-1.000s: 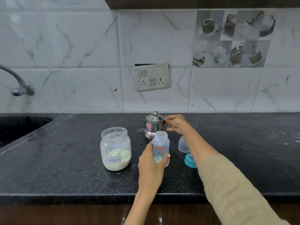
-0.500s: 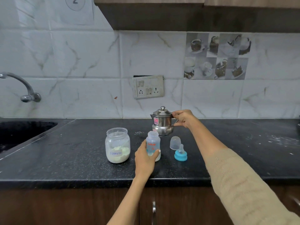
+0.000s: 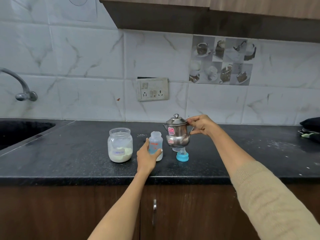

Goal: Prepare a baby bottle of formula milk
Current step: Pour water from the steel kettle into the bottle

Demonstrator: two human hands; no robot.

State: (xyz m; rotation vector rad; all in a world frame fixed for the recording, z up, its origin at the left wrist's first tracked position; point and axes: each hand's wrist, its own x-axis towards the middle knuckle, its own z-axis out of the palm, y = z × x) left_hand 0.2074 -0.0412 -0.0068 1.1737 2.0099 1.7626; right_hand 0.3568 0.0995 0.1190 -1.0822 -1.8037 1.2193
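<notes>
An open baby bottle (image 3: pixel 155 142) stands upright on the black counter (image 3: pixel 69 158), with white powder at its bottom. My left hand (image 3: pixel 147 157) is wrapped around its lower part. My right hand (image 3: pixel 200 124) grips the handle of a small steel kettle (image 3: pixel 177 132), lid on, held in the air just right of the bottle, spout toward it. Under the kettle sits the blue teat ring (image 3: pixel 182 156), with a clear cap partly hidden behind it. A glass jar labelled formula (image 3: pixel 120 145), open, stands left of the bottle.
A dark sink (image 3: pixel 20 130) with a steel tap (image 3: pixel 20 90) is at the far left. A socket plate (image 3: pixel 152 89) is on the tiled wall. Dark cloth items (image 3: pixel 310 129) lie at the right edge. Cabinet doors with a handle (image 3: pixel 154 209) are below the counter.
My right hand has lifted the kettle off the counter and brought it forward, over the teat ring and beside the bottle. My left hand stays on the bottle. The camera has pulled back.
</notes>
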